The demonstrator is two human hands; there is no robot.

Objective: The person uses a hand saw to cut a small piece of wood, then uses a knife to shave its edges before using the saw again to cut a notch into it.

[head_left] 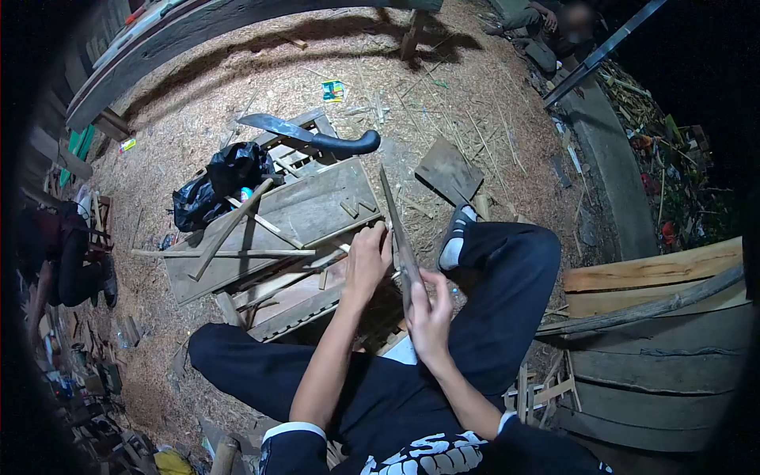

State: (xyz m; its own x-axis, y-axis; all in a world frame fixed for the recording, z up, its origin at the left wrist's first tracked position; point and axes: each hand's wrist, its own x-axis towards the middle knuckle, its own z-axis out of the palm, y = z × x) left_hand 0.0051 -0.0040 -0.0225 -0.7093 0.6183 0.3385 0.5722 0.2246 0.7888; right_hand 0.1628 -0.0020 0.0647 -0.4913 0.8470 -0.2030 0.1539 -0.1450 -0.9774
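I sit on the ground in dark trousers with a long thin wooden strip (391, 212) standing tilted between my hands. My left hand (367, 261) grips the strip's left side, fingers curled at its edge. My right hand (428, 313) holds the lower part of the strip against a blade-like tool (408, 273); which of the two it grips more I cannot tell. The strip's tip points away from me over a flat wooden board (305, 218).
A machete (313, 136) with a black handle lies on a wooden frame beyond the board. A black plastic bag (222, 182) sits at the left. Loose sticks (214, 253) lie across the board. Stacked planks (657, 332) rise at my right. Another person (554, 24) sits far off; someone else (67, 261) is at the left edge.
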